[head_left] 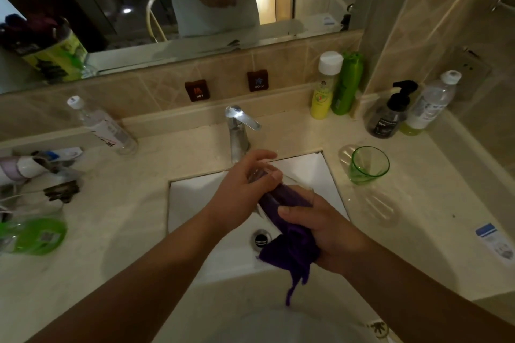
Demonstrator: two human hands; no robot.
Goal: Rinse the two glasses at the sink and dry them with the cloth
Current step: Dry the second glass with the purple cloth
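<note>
Over the white sink (195, 203), my left hand (248, 184) grips the base end of a clear glass (262, 174) that lies tilted. A purple cloth (289, 231) is stuffed into the glass's open end and hangs down below it. My right hand (323, 228) grips the cloth at the glass's mouth. A green glass (367, 166) stands upright on the counter right of the sink, apart from both hands.
The chrome tap (239, 131) stands behind the sink, with no water visible. Bottles (326, 86) line the back right corner, a clear bottle (106, 128) lies at the back left, and clutter with a green container (36, 237) fills the left counter. A clear soap dish (379, 206) sits right.
</note>
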